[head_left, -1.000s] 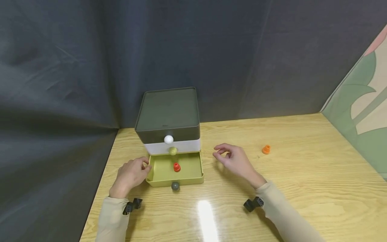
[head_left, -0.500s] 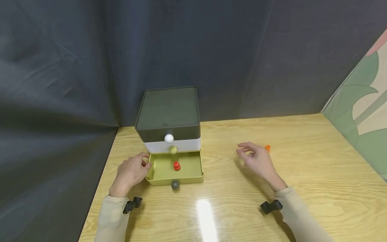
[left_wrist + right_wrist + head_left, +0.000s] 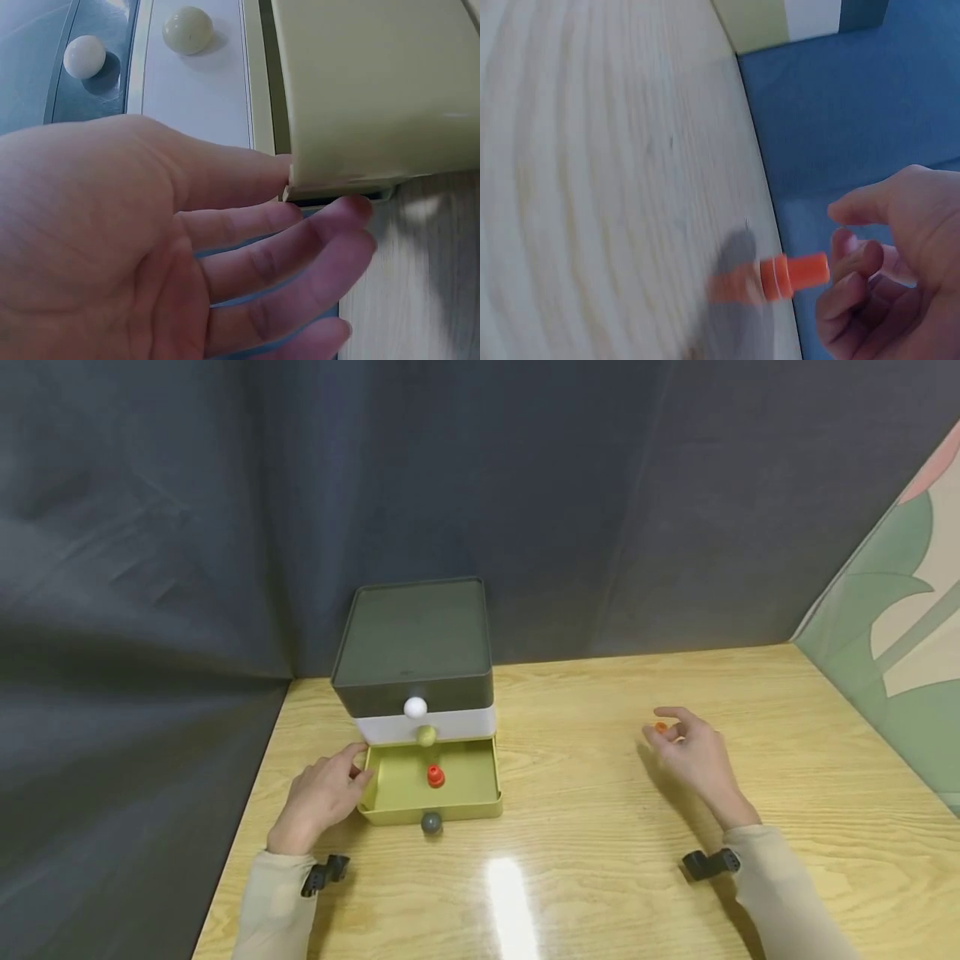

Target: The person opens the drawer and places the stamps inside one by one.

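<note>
Fingers of the right hand [image 3: 693, 752] curl loosely just beside a small orange peg [image 3: 769, 279] standing on the desk [image 3: 600, 827], right at it but not yet gripping. Well apart, the left hand [image 3: 318, 793] rests with nearly straight fingers against the left wall of the open yellow-green drawer [image 3: 431, 810], bottom tier of a small chest [image 3: 412, 647]. Inside that drawer stands a red peg [image 3: 435, 775]; a grey knob [image 3: 431, 823] marks its front.

No readable text, label, brand or number anywhere — not on any surface.
</note>
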`<state>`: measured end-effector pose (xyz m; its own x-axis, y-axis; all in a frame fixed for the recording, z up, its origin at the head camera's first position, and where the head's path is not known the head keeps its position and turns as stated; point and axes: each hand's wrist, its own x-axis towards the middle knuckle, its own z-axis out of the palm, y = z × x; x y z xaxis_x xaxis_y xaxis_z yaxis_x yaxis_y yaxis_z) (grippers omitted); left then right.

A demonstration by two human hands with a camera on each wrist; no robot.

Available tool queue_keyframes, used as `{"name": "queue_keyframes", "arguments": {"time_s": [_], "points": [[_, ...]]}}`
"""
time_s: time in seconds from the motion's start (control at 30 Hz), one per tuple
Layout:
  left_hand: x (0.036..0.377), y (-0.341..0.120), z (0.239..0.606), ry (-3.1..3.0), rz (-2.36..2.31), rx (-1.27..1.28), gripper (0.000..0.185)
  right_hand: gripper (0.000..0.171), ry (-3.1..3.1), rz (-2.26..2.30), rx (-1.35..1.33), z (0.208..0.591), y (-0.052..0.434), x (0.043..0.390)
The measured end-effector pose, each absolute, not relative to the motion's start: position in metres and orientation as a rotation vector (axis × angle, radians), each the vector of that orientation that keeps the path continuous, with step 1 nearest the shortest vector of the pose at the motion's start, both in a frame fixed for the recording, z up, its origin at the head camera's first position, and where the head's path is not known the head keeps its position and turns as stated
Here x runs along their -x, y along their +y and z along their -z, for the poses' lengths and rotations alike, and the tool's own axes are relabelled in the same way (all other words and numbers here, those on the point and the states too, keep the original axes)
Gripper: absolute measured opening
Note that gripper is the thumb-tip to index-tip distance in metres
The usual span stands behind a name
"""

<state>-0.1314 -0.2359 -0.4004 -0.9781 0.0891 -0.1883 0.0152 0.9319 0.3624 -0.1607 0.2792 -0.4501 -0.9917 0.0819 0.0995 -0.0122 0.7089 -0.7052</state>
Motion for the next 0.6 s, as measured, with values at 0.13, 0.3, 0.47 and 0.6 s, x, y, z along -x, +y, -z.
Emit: {"name": "queue_keyframes", "arguments": {"time_s": [0.13,0.3,0.47,0.6], "points": [[0.131,-0.237,0.401,2.882,-0.563,-0.079,0.053,0.060,-2.831,-1.157,0.112,0.453,0.288,0.165],[0.129,-0.240,0.401,2.887,-0.561,-0.072,0.053,0.058,-2.869,-1.117,0.087,0.456,0.291,0.171],[0.129,-0.241,0.397,2.918,-0.541,-0.085,0.052,0.054,-2.879,-1.091,0.010,0.456,0.290,0.175],[0.129,-0.241,0.395,2.938,-0.513,-0.077,0.052,0.053,-2.890,-1.102,-0.040,0.451,0.281,0.174]]}}
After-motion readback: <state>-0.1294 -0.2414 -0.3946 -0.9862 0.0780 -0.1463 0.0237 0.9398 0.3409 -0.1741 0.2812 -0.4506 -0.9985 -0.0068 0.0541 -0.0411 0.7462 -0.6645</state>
